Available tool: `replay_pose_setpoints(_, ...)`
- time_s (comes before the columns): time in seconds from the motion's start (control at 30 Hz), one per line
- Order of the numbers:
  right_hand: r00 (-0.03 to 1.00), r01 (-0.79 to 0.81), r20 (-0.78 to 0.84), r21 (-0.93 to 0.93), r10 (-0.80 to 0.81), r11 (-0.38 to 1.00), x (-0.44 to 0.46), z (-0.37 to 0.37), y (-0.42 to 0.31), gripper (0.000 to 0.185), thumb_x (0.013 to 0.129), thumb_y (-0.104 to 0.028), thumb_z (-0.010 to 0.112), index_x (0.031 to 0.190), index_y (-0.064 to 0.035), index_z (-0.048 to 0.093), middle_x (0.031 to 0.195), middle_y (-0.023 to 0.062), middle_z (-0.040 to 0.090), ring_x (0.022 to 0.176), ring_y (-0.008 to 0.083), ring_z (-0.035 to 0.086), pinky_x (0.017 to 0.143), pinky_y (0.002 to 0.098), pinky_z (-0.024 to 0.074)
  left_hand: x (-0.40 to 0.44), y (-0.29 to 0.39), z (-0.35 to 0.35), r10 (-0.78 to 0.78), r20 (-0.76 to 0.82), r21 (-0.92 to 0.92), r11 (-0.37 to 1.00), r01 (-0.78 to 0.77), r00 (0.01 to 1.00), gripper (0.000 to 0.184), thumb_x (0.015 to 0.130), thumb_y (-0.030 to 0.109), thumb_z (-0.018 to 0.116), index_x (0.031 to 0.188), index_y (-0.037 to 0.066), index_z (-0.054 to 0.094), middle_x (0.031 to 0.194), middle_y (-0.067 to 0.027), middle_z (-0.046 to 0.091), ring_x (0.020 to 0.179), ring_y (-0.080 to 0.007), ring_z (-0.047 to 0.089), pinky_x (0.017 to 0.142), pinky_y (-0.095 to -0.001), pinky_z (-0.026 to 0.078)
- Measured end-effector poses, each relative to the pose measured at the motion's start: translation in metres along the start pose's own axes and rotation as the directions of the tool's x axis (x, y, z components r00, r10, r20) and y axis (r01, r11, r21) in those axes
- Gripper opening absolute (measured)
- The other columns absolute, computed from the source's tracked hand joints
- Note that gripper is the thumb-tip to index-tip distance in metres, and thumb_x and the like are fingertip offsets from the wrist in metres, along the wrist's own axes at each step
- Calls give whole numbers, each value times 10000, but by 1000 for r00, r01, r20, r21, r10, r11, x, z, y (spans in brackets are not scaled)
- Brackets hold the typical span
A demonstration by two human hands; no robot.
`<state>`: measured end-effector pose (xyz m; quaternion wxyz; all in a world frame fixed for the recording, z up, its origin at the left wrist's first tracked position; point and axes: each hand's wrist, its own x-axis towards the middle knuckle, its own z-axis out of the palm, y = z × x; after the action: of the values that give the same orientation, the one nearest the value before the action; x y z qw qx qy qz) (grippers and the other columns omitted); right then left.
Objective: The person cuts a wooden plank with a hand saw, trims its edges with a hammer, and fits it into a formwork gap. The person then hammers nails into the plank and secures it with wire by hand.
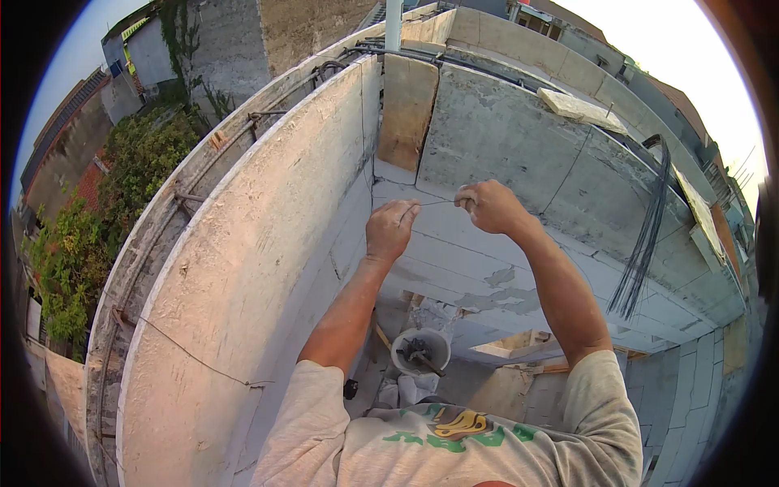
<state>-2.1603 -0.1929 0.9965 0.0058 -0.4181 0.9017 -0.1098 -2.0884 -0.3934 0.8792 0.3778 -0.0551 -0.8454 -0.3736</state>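
A thin dark wire (pixel 438 202) stretches between my two hands, out in front of the wall corner. My left hand (pixel 391 229) is closed on one end of it, with pale dust on the fingers. The other end is pinched in my right hand (pixel 490 206), a little higher and to the right, fingertips also dusty. Behind the hands stand the grey formwork panel (pixel 495 130) and the white block wall (pixel 454 243). Neither hand appears to touch them.
At left runs a curved formwork panel (pixel 260 203), with rebar (pixel 253 122) in the gap behind it. A bundle of tie wires (pixel 649 235) hangs over the right panel. Far below stands a white bucket (pixel 398 354) with dark tools inside. A pale pipe (pixel 393 24) rises behind.
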Motion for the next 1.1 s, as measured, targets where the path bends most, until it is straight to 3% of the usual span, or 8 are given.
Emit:
replay_pose_setpoints(0.1, 991, -34, -132, 29, 38, 999, 38, 4, 5, 191, 810, -96, 537, 944, -69, 670, 908, 122, 689, 799, 363, 640, 718, 460, 508, 15, -26, 12, -81, -127, 22, 996, 84, 989, 141, 851, 212, 658, 904, 89, 703, 864, -81, 702, 811, -271, 665, 707, -345, 522)
replay_pose_setpoints(0.2, 937, 0, -350, 6, 2, 1000, 78, 22, 1, 181, 802, -110, 559, 956, -69, 644, 848, 160, 674, 747, 375, 644, 666, 479, 508, 40, -68, 30, -335, -201, 9, 939, 344, 920, 181, 859, 214, 653, 926, 52, 700, 772, -84, 681, 660, -194, 653, 641, -320, 511)
replay_pose_setpoints(0.3, 899, 19, -430, -156, -86, 988, 114, 38, -6, 212, 806, -119, 562, 1007, -82, 616, 805, 182, 661, 725, 356, 662, 628, 463, 524, 70, -78, 39, -579, -226, -219, 814, 539, 783, 191, 858, 204, 653, 893, 21, 695, 712, -87, 673, 598, -170, 635, 626, -319, 506)
replay_pose_setpoints(0.4, 909, -5, -403, -270, -108, 963, 138, 54, -3, 227, 809, -113, 552, 1030, -81, 597, 792, 182, 658, 722, 319, 682, 612, 435, 544, 85, -88, 62, -614, -296, -466, 762, 450, 732, 199, 869, 201, 637, 907, 14, 693, 692, -82, 671, 605, -156, 648, 620, -328, 503)
replay_pose_setpoints(0.57, 944, 3, -314, -302, -103, 953, 153, 84, 6, 251, 783, -93, 571, 1032, -64, 581, 774, 177, 658, 696, 318, 680, 612, 438, 546, 78, -103, 88, -507, -339, -83, 855, 512, 792, 187, 857, 188, 623, 977, 61, 689, 752, -143, 680, 696, -262, 677, 624, -361, 500)
replay_pose_setpoints(0.7, 966, 9, -252, -174, -53, 985, 157, 90, 1, 203, 776, -104, 568, 964, -55, 628, 802, 166, 674, 723, 330, 679, 647, 433, 550, 77, -92, 87, -317, -246, 50, 940, 338, 916, 144, 842, 203, 617, 912, 109, 701, 814, -172, 675, 773, -361, 653, 654, -396, 500)
replay_pose_setpoints(0.8, 952, 25, -303, -69, -45, 997, 156, 96, 14, 271, 764, -98, 568, 1023, -82, 645, 850, 158, 681, 747, 334, 676, 672, 443, 548, 89, -83, 72, -493, -118, 270, 820, 505, 862, 151, 834, 250, 616, 871, 125, 692, 833, -153, 681, 800, -367, 652, 688, -424, 503)
replay_pose_setpoints(1.1, 887, -3, -462, 29, 16, 1000, 142, 128, 40, 524, 760, -59, 550, 1254, -228, 594, 919, 117, 681, 719, 348, 661, 646, 469, 539, 132, -30, 29, -461, 155, 680, 691, 244, 874, 159, 824, 173, 557, 899, 78, 660, 867, -206, 683, 850, -380, 668, 758, -478, 520)
